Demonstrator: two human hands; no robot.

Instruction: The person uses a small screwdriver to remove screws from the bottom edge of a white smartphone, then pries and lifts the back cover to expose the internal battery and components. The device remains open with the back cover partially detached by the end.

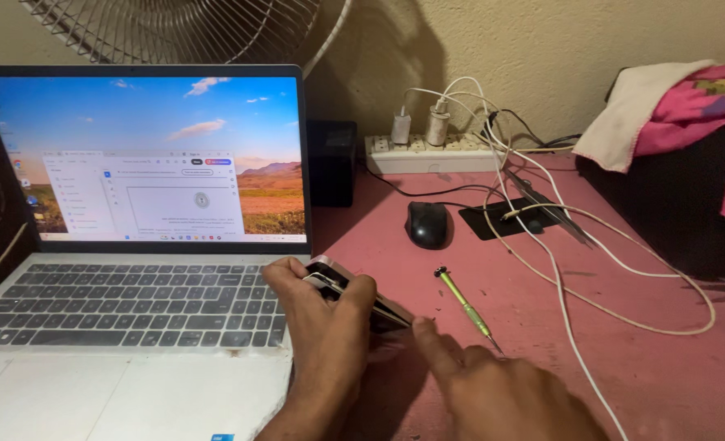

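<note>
While the left hand (326, 314) grips a slim smartphone (354, 296) on its edge, tilted at the front corner of the open laptop (134, 245), the right hand (501, 384) presses one fingertip against the lower end of the phone and holds nothing. A green precision screwdriver (464, 306) lies free on the pink bench (640, 359), near a black mouse (428, 224) and white cables (575, 269). The phone body looks closed; I see no removed screws or parts, so the opening work seems hardly begun.
</note>
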